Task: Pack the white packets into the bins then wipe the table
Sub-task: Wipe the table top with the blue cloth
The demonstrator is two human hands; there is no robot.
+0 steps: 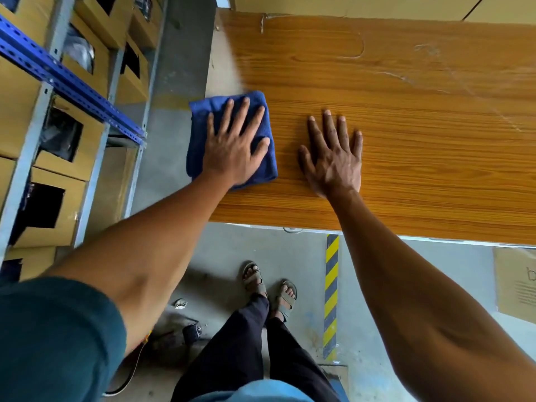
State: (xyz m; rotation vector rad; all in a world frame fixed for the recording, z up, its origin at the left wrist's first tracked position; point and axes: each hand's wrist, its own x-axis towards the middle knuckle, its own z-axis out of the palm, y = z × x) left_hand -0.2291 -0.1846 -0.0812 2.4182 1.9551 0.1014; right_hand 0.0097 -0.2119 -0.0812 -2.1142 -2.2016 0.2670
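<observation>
Nearest the wood-grain laminate worktop (406,140), below its front edge, stand the person's sandalled feet (269,285) on the grey concrete floor (232,245), beside a yellow-and-black striped strip (331,294). On the worktop near that front edge, the right hand (333,158) lies flat, its fingers (327,126) straight and spread, holding nothing. At the worktop's left edge, the left hand (232,149) presses flat on a folded blue cloth (203,123), fingers straight and splayed; the cloth partly overhangs that edge. Left of the worktop stands a blue-and-grey metal shelf rack (72,82) of cardboard bins (17,111).
</observation>
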